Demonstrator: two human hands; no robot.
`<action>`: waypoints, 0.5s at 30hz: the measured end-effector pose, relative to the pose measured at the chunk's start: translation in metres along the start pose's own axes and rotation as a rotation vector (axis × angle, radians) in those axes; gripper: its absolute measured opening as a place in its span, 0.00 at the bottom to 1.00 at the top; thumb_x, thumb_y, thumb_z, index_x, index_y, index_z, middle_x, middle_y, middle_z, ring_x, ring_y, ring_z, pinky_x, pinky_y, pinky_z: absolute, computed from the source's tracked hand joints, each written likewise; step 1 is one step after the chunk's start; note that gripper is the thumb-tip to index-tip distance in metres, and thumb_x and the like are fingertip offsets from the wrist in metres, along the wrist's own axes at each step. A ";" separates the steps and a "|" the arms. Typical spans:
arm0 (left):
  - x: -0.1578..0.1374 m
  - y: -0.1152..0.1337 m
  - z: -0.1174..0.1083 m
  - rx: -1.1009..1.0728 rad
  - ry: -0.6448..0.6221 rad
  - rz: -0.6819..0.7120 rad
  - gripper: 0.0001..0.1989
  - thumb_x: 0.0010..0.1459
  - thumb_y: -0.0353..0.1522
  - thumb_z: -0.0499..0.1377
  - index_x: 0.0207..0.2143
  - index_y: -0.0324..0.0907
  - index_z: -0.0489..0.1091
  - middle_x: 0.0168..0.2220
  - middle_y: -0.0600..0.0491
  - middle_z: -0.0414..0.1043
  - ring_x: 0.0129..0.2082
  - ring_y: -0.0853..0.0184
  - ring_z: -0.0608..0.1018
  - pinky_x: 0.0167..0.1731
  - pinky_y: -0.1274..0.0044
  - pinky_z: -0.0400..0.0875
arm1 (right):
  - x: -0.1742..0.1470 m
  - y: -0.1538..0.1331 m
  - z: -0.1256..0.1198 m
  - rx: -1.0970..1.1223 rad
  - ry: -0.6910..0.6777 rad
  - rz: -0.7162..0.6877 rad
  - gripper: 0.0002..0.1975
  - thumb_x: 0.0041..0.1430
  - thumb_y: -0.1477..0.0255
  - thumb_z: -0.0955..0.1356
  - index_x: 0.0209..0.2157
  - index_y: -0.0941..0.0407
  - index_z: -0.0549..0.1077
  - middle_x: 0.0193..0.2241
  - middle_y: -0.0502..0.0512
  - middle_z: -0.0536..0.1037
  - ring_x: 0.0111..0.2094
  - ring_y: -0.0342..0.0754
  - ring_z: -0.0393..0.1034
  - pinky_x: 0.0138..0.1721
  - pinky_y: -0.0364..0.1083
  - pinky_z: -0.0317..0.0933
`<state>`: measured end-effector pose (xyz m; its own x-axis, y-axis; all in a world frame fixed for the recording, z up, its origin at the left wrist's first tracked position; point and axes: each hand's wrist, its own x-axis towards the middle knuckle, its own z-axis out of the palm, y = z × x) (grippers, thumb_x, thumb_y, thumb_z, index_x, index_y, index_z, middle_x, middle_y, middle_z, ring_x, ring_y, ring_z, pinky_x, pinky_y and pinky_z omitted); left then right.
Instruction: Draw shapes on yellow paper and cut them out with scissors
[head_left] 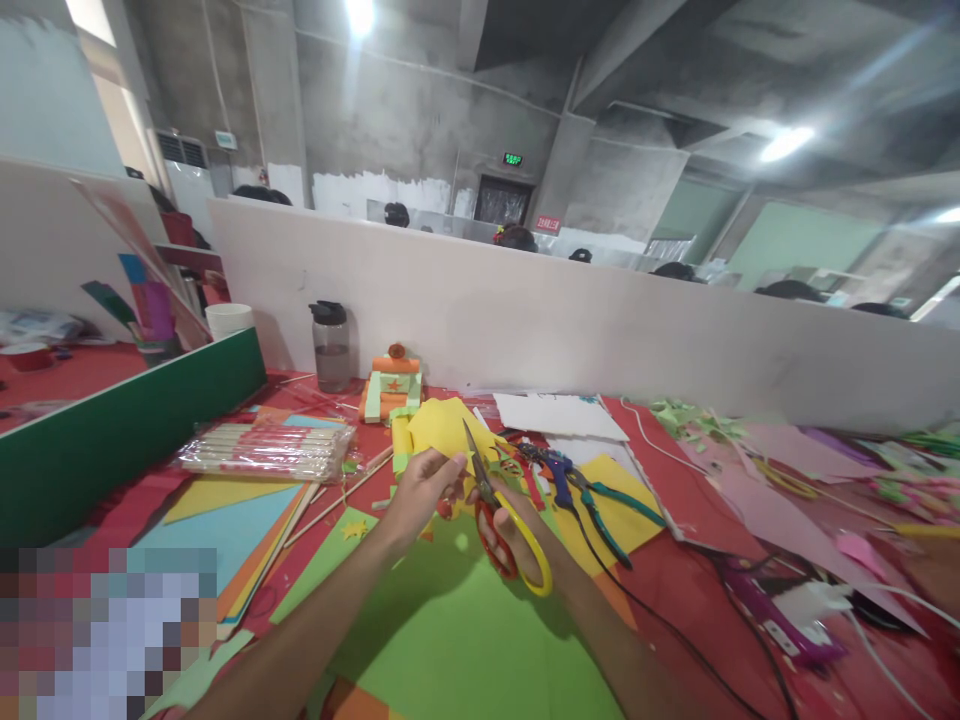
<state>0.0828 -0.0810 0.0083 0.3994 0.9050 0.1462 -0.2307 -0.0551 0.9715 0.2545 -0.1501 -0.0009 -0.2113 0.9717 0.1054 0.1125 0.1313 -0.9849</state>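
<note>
My right hand (510,525) is wrapped round a pair of scissors (484,485) with red and yellow handles. Their blades point up and away, in front of a yellow paper piece (442,425). Close by on the left, my left hand (431,485) is closed, thumb and fingers pressed together; what they hold, if anything, is too small to make out. Beneath both hands lies a large green paper sheet (480,620). A small yellow star cutout (356,530) rests at its left edge. Further back stands a paper model (394,385) in orange and pale green.
Right of my hands lie a glue gun (559,475) and teal-handled pliers (607,515). At left are wrapped sticks (266,450) and coloured paper sheets (217,525). A bottle (330,345) stands against the white partition (525,320). A purple tool (784,620) with cables lies at right.
</note>
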 end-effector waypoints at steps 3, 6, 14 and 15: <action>0.000 -0.001 0.000 -0.006 -0.003 -0.001 0.20 0.59 0.47 0.61 0.27 0.40 0.66 0.22 0.56 0.68 0.23 0.70 0.71 0.25 0.78 0.65 | 0.000 0.003 0.002 0.005 -0.013 0.000 0.37 0.53 0.37 0.64 0.48 0.54 0.69 0.18 0.42 0.62 0.13 0.38 0.53 0.13 0.39 0.52; 0.001 -0.001 0.000 -0.007 -0.007 -0.008 0.20 0.59 0.47 0.61 0.26 0.40 0.65 0.22 0.56 0.68 0.23 0.70 0.72 0.26 0.78 0.65 | 0.001 0.006 0.003 0.013 -0.009 -0.013 0.38 0.52 0.36 0.63 0.47 0.55 0.68 0.18 0.41 0.62 0.12 0.37 0.51 0.13 0.38 0.52; 0.001 0.001 0.000 -0.055 0.010 0.030 0.19 0.60 0.47 0.59 0.28 0.42 0.63 0.24 0.57 0.68 0.24 0.71 0.72 0.28 0.78 0.67 | 0.000 0.005 0.000 -0.024 -0.030 -0.039 0.35 0.56 0.38 0.63 0.47 0.56 0.68 0.18 0.41 0.62 0.12 0.36 0.52 0.13 0.37 0.53; 0.001 0.001 0.000 -0.047 0.012 0.034 0.19 0.61 0.47 0.59 0.28 0.42 0.63 0.24 0.57 0.68 0.24 0.71 0.72 0.28 0.78 0.66 | 0.000 0.005 0.000 -0.014 -0.028 -0.038 0.35 0.56 0.38 0.63 0.47 0.56 0.67 0.18 0.41 0.61 0.11 0.36 0.51 0.13 0.37 0.53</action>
<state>0.0832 -0.0799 0.0094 0.3801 0.9079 0.1766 -0.2852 -0.0666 0.9561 0.2556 -0.1494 -0.0061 -0.2424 0.9603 0.1382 0.1174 0.1704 -0.9784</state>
